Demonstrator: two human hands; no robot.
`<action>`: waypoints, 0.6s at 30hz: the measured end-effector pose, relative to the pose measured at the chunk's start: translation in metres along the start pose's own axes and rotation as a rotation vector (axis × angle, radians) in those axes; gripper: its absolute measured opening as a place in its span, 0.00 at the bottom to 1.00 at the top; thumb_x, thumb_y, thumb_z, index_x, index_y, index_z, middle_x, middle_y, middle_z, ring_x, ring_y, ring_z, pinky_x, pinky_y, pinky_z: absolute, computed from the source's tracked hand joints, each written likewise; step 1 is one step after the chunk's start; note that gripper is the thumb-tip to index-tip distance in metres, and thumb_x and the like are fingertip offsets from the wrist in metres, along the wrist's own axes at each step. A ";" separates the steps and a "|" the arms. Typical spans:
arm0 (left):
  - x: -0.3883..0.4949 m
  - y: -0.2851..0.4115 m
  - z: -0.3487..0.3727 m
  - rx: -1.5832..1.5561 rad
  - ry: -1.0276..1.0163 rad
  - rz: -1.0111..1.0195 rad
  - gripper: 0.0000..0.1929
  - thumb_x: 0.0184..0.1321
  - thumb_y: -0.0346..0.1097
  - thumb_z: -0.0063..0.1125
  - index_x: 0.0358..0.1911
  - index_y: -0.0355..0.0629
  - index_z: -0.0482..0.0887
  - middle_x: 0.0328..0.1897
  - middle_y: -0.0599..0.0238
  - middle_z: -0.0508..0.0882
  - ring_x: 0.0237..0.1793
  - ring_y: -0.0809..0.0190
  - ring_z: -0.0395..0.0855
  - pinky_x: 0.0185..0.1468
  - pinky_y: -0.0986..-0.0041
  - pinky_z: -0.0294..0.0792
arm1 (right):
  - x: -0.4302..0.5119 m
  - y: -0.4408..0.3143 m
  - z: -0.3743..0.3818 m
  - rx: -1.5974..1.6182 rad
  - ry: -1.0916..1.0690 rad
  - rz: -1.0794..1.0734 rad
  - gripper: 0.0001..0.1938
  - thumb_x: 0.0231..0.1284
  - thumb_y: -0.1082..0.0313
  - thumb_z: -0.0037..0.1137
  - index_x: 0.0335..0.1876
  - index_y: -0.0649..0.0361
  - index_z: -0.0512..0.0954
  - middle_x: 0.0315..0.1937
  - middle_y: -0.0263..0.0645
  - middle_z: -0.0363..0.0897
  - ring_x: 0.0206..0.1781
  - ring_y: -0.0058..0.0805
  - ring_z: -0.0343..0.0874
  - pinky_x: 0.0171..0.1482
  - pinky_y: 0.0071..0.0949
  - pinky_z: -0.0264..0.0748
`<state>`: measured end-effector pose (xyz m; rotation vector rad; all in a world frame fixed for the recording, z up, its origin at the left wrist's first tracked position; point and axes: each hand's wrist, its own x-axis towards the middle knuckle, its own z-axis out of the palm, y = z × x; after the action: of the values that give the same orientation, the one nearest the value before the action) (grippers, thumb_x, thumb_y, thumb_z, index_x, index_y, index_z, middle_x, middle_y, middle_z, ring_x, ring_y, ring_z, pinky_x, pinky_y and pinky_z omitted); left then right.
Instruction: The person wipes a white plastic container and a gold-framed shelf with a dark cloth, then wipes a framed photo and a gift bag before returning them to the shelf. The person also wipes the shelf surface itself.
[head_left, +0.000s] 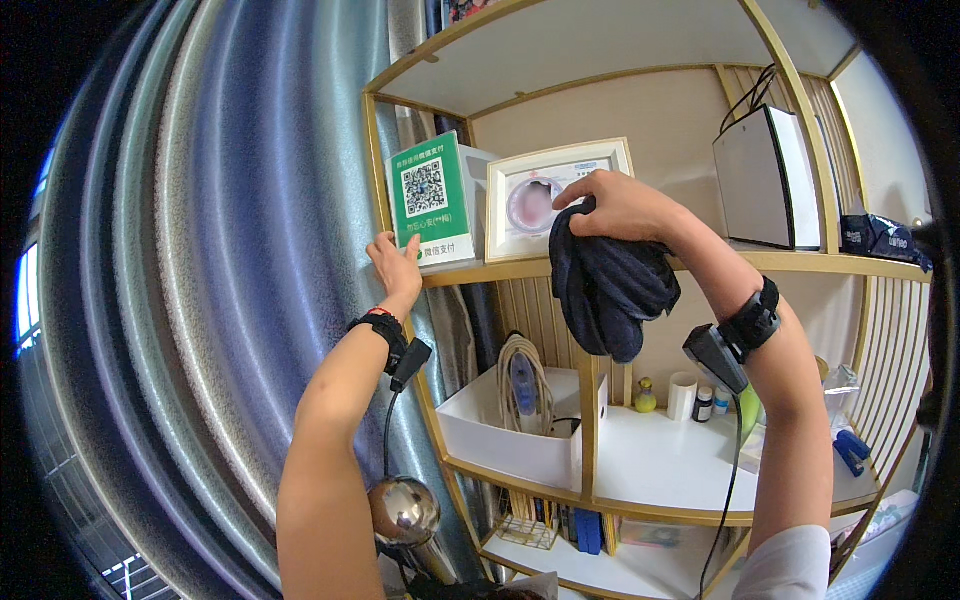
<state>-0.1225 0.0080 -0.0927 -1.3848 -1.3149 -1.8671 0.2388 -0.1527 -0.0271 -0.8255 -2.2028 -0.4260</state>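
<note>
My right hand (622, 210) grips a bunched dark navy cloth (611, 281), which hangs down over the gold front edge of the shelf. Behind that hand a white picture frame (491, 217) leans on the upper shelf, partly covered by hand and cloth. To its left stands a green and white sign with a printed code (457, 202). The fingers of my left hand (397, 266) touch the sign's lower left corner, by the gold shelf post; whether they grip it I cannot tell. Each forearm wears a black strap with a small cabled device.
A white box (510, 450) holding a coiled cable (551, 382) sits on the shelf below, with small bottles (703, 405) and a blue stapler (851, 452) to the right. A white and black upright case (757, 180) stands at upper right. Shiny curtains (247, 225) hang at left.
</note>
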 end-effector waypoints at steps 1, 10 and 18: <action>-0.003 0.006 0.000 0.073 0.012 0.000 0.27 0.61 0.44 0.66 0.59 0.43 0.69 0.58 0.49 0.69 0.58 0.45 0.68 0.61 0.51 0.64 | -0.001 0.000 0.001 -0.004 0.007 0.007 0.25 0.46 0.54 0.58 0.50 0.60 0.84 0.48 0.55 0.84 0.51 0.51 0.83 0.60 0.36 0.75; -0.024 0.043 -0.008 0.070 -0.201 0.339 0.40 0.64 0.48 0.61 0.76 0.51 0.55 0.68 0.32 0.57 0.70 0.32 0.56 0.72 0.48 0.54 | -0.002 0.007 0.004 0.090 -0.053 0.011 0.22 0.51 0.61 0.53 0.52 0.61 0.83 0.44 0.52 0.84 0.48 0.40 0.82 0.59 0.31 0.74; -0.017 0.057 -0.008 0.008 -0.467 0.240 0.54 0.58 0.65 0.61 0.78 0.44 0.44 0.73 0.19 0.44 0.73 0.21 0.44 0.73 0.43 0.49 | -0.002 0.010 0.008 0.116 -0.012 -0.010 0.22 0.49 0.55 0.58 0.49 0.57 0.85 0.41 0.53 0.86 0.45 0.45 0.84 0.55 0.34 0.77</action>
<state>-0.0736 -0.0267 -0.0849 -1.9590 -1.2853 -1.4287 0.2428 -0.1418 -0.0336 -0.7571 -2.2210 -0.2956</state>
